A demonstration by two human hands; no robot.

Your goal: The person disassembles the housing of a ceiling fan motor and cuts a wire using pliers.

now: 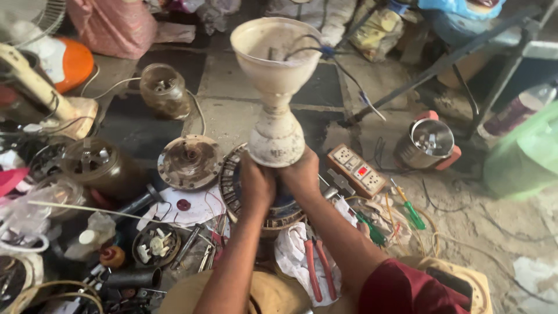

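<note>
A: Left of frame?
B: A glass jar (165, 90) is seen on the floor (244, 93) at upper left, with a brown motor housing (102, 166) lower down. A round metal cover plate (190, 161) is lying just left of centre.

A: Centre?
B: A dirty white canopy-and-downrod cover (278, 87), hourglass-shaped, is held upright, flared cup at the top. Wires (325, 52) are seen coming out of the cup. Its lower bell is gripped from both sides: left hand (256, 185) clenched on the left of its base, right hand (302, 173) clenched on the right. Beneath the hands a wound stator ring (235, 183) is partly hidden.

A: Lower centre?
B: Red-handled pliers (317, 267) are laid on a white cloth (293, 253), just beside the right forearm.

A: Right?
B: A white switch-and-socket board (356, 170) is placed right of the hands. Green-handled screwdrivers (414, 214) are lying further right. A steel mixer jar (429, 142) is standing at middle right, well apart from the hands.
</note>
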